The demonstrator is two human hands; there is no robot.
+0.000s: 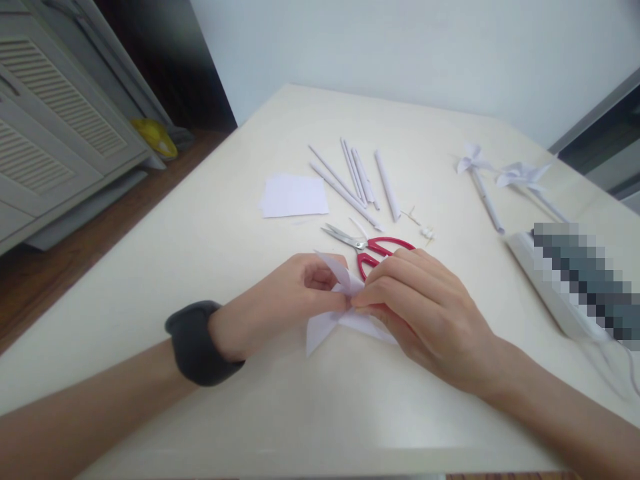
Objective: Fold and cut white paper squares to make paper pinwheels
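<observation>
A white paper pinwheel (324, 327) with folded blades is held low over the near half of the table. My left hand (295, 293), a black band on its wrist, pinches the paper near its middle. From the other side my right hand (425, 307) has its thumb and forefinger closed at the pinwheel's centre; anything small between those fingertips is hidden. Just beyond my hands lie red-handled scissors (361, 245), their blades slightly apart and pointing left. My right hand's knuckles cover part of the handles.
White paper sheets (295, 197) lie at the left, beside several rolled paper sticks (387, 183). Small white bits (427, 232) sit right of the scissors. Two finished pinwheels on sticks (483, 190) rest at the right, behind a white device (545, 287) that is partly blurred.
</observation>
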